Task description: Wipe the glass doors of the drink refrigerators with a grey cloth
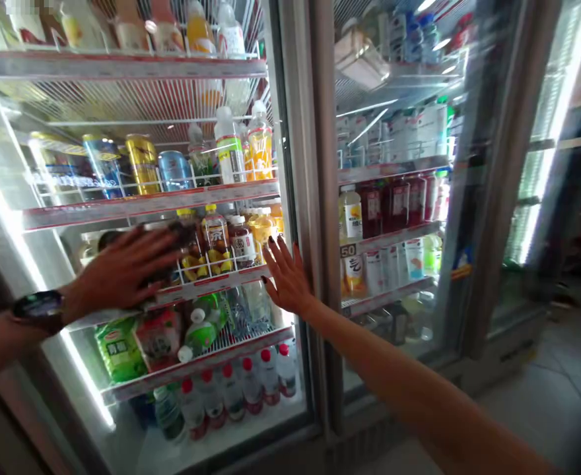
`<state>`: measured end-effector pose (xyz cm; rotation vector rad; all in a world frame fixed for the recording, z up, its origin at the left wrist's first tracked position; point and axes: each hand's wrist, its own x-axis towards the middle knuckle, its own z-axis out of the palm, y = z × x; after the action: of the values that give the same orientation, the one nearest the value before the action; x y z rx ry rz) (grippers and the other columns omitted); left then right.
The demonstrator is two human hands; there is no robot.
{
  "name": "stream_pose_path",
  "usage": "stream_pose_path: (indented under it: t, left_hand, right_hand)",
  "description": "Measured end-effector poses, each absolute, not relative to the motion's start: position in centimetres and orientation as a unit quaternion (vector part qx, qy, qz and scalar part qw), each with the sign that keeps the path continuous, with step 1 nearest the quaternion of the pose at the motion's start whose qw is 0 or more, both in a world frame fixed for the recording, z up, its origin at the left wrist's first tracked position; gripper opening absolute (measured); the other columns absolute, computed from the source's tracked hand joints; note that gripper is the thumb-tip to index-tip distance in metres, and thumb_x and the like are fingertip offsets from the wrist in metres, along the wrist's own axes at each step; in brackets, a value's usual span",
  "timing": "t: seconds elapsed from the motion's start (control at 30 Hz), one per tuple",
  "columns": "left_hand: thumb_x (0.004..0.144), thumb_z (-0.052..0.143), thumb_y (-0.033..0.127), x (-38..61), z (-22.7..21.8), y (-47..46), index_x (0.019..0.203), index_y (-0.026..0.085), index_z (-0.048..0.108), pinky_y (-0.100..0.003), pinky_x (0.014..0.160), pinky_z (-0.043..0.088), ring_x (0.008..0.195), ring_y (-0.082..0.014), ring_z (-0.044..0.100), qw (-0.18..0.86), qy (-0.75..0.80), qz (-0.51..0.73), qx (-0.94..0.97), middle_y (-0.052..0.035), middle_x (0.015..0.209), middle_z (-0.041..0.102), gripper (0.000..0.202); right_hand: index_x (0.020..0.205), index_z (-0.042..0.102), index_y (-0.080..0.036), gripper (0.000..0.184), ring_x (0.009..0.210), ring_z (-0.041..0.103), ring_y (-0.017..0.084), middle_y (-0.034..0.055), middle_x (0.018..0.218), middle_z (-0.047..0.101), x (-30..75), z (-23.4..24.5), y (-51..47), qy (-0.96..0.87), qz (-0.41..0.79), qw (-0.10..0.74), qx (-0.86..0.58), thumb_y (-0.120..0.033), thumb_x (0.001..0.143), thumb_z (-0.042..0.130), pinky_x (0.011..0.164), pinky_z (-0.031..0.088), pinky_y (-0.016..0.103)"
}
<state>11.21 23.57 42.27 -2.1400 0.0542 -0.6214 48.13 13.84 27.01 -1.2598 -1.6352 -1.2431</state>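
Observation:
My left hand [129, 264], with a dark watch [37, 309] on its wrist, is stretched out in front of the drinks cooler's middle shelves. It is smeared by motion, but its fingers look extended, and I make out nothing held. Dark-nailed and spread, my right hand [289, 277] lies by the right edge of the cooler's glass, beside the metal door frame [315, 165]. Whether its palm touches the glass is hard to tell. Between the hands stand a tea bottle with a yellow cap [216, 241] and a dark bottle with a white cap [241, 243].
Cans [142, 163] and orange bottles [259, 145] fill the shelf above. Below are green bags [121, 349], tipped green bottles [204, 330] and red-capped water bottles [253, 386]. A second glass-fronted cooler section with red drinks [399, 201] stands to the right, beside tiled floor [562, 376].

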Motion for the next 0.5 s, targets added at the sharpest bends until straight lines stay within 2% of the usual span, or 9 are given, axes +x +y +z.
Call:
stream_pose_path:
  t: [0.07,0.1,0.13,0.2,0.27,0.37,0.43,0.5]
  left_hand:
    - [0.108,0.044,0.05,13.7,46.9,22.6,0.164,0.01,0.024,-0.058,0.133,0.014,0.159,-0.037,0.025,0.419,-0.101,-0.379,-0.819,-0.0122,0.177,0.014,0.072]
    - [0.108,0.045,0.05,15.4,47.9,22.1,0.164,0.004,0.019,-0.057,0.132,0.014,0.16,-0.0391,0.021,0.408,-0.141,-0.415,-0.801,-0.0165,0.176,0.013,0.077]
    - [0.107,0.046,0.05,17.3,47.7,21.6,0.163,0.0,0.017,-0.056,0.132,0.015,0.16,-0.0401,0.019,0.399,-0.162,-0.435,-0.791,-0.0201,0.175,0.015,0.081]
    - [0.105,0.049,0.047,20.6,44.4,20.8,0.163,-0.003,0.018,-0.055,0.133,0.016,0.161,-0.0391,0.019,0.399,-0.138,-0.412,-0.808,-0.024,0.172,0.022,0.082]
    - [0.104,0.051,0.042,22.1,38.5,20.4,0.164,0.002,0.021,-0.051,0.133,0.022,0.16,-0.034,0.027,0.407,-0.064,-0.334,-0.848,-0.022,0.169,0.033,0.078]
    - [0.104,0.049,0.031,19.5,30.0,21.2,0.164,0.014,0.03,-0.04,0.129,0.032,0.155,-0.0227,0.04,0.416,0.07,-0.194,-0.886,-0.0127,0.165,0.045,0.066]
    - [0.104,0.05,0.03,15.4,27.9,22.5,0.161,0.02,0.039,-0.035,0.128,0.032,0.153,-0.0182,0.044,0.414,0.115,-0.139,-0.892,-0.0071,0.163,0.049,0.059]
    - [0.106,0.048,0.037,11.3,30.0,23.8,0.159,0.026,0.044,-0.038,0.132,0.024,0.154,-0.0175,0.042,0.415,0.109,-0.133,-0.893,-0.0015,0.162,0.05,0.054]
  right_hand:
    - [0.17,-0.002,-0.017,0.076,0.166,0.001,0.03,0.0122,0.178,0.015,48.2,27.0,13.9,-0.628,-0.495,0.358,-0.482,-0.039,0.106,0.034,0.132,0.014,0.064]
    - [0.17,-0.003,-0.018,0.076,0.166,0.001,0.029,0.0118,0.178,0.014,48.2,27.0,13.9,-0.625,-0.499,0.356,-0.483,-0.039,0.106,0.033,0.132,0.015,0.064]
    - [0.17,-0.003,-0.019,0.076,0.166,0.001,0.03,0.0113,0.178,0.014,48.2,27.0,13.9,-0.624,-0.499,0.354,-0.486,-0.039,0.106,0.033,0.132,0.015,0.064]
    - [0.169,-0.006,-0.021,0.076,0.166,0.003,0.031,0.0106,0.179,0.013,48.3,27.0,13.9,-0.623,-0.496,0.349,-0.494,-0.039,0.106,0.032,0.132,0.016,0.065]
    - [0.169,-0.008,-0.022,0.076,0.166,0.005,0.032,0.0103,0.179,0.01,48.4,27.0,13.8,-0.625,-0.491,0.345,-0.499,-0.038,0.106,0.032,0.132,0.016,0.066]
    - [0.168,-0.013,-0.024,0.078,0.166,0.004,0.032,0.0088,0.179,0.006,48.4,26.9,13.7,-0.624,-0.486,0.34,-0.509,-0.036,0.106,0.033,0.132,0.016,0.067]
    - [0.168,-0.014,-0.025,0.079,0.166,0.005,0.033,0.008,0.18,0.004,48.3,26.7,13.6,-0.626,-0.479,0.339,-0.513,-0.036,0.106,0.034,0.132,0.016,0.068]
    - [0.169,-0.012,-0.025,0.079,0.166,0.005,0.033,0.0076,0.179,0.005,47.8,26.5,13.7,-0.627,-0.473,0.348,-0.511,-0.034,0.106,0.034,0.131,0.017,0.068]
